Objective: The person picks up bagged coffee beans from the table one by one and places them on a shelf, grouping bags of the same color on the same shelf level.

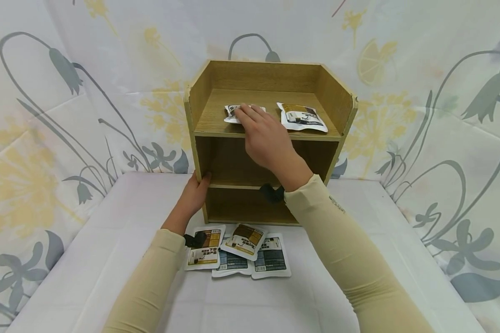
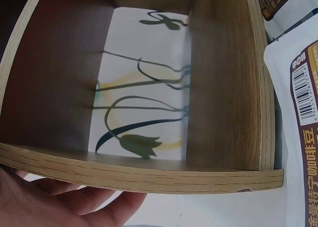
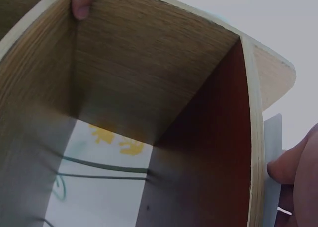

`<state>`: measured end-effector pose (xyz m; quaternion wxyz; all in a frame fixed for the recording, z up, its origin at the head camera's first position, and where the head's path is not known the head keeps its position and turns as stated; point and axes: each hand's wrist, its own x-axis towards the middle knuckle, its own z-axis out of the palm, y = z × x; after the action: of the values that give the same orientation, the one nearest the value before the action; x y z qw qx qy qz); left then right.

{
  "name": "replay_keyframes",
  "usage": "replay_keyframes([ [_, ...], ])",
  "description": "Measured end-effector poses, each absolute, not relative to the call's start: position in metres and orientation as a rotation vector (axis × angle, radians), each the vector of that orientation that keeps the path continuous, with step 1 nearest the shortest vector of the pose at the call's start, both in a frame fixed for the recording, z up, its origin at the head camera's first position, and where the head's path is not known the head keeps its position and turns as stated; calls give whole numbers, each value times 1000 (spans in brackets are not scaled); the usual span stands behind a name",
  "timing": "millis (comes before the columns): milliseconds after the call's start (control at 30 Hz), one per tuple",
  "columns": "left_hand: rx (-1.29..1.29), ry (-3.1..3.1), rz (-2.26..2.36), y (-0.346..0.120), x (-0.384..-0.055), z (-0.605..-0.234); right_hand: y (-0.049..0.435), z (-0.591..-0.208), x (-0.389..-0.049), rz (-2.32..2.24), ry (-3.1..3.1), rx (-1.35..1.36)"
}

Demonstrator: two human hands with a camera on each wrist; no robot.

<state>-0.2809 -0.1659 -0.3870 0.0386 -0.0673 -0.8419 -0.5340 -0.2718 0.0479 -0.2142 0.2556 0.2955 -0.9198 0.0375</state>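
Observation:
My right hand reaches over the top level of a small wooden shelf unit, fingers extended over a white coffee packet lying there. In the right wrist view, its thumb touches the packet near the board edge. The far part of that packet is hidden by the hand. With my left hand I grip the unit's left side panel, thumb inside and fingers outside. To the right on the same level lies a second packet, brown and white.
On the white-covered table, several packets lie partly overlapped before the unit, among them a brown-and-white packet and a dark-labelled packet. The two lower levels stand open at the front. A flower-patterned cloth hangs behind and alongside.

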Motion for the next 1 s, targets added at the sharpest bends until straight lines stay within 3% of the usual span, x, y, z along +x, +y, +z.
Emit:
replay_keyframes([
  [533, -193, -2596, -1630, -166, -282, -389, 36, -208, -283, 109, -2641, 711],
  [1000, -223, -2587, -1621, -166, -280, -387, 49, -224, -274, 199, -2356, 792],
])
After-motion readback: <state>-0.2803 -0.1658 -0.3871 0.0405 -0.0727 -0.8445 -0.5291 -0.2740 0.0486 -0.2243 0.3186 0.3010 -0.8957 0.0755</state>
